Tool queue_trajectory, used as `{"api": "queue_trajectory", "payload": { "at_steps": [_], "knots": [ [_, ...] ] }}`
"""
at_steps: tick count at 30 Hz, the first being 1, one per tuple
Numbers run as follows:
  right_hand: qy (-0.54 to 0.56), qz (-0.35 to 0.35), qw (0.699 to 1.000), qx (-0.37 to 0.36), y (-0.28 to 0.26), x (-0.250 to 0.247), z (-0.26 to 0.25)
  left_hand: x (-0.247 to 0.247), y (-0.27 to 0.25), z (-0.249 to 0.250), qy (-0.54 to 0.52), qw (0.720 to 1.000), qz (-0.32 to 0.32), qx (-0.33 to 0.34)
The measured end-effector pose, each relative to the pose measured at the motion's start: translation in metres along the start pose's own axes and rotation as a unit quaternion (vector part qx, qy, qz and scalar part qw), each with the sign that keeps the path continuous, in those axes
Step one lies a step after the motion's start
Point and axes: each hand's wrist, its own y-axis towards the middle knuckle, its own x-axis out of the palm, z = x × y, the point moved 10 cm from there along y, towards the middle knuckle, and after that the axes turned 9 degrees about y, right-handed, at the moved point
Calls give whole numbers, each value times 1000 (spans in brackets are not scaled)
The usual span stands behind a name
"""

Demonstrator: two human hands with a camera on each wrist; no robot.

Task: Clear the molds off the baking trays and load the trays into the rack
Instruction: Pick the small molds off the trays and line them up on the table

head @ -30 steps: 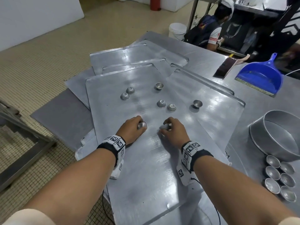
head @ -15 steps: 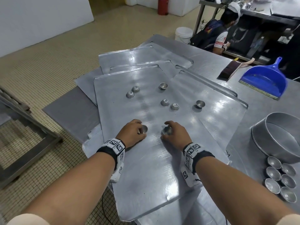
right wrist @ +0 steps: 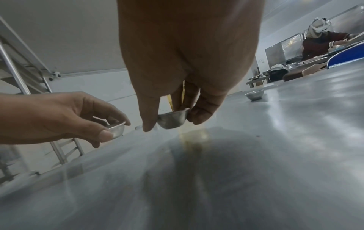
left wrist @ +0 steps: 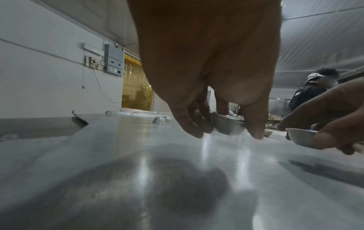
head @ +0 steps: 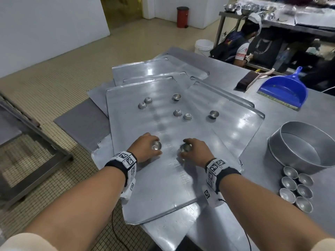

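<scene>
Both hands have lifted their molds just clear of the top tray (head: 163,187) since a second ago, when they were pressed down on it. Left hand (head: 145,148) pinches one small metal mold (head: 156,145) between thumb and fingertips, open side up; right hand (head: 196,151) grips another mold (head: 185,148) the same way. Six more molds sit farther up that tray, some flipped over. Off to the right, a round pan (head: 297,147) and a cluster of cleared molds (head: 297,189) sit on the table
</scene>
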Motion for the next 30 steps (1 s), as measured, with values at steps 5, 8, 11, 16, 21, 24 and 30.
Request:
{"api": "queue_trajectory", "payload": {
  "at_steps": [5,8,11,16,21,24,30],
  "knots": [
    [3,1,1000,-25,-39,-22,5,-7,-30,39,18,1000,11,-2],
    [18,7,999,-31,-74,-40,16,-4,-52,72,9,1000,20,0],
    [25,13,999,-26,-114,-59,38,7,-72,114,6,1000,18,20],
    [29,37,999,-4,-187,-97,90,45,-95,195,9,998,3,69],
    [29,86,995,49,-257,-134,155,91,-112,285,24,988,-22,151],
    [42,114,988,93,-297,-155,191,118,-121,329,9,981,-40,189],
    [47,167,975,140,-348,-187,232,159,-121,388,27,967,-77,240]
  ]
}}
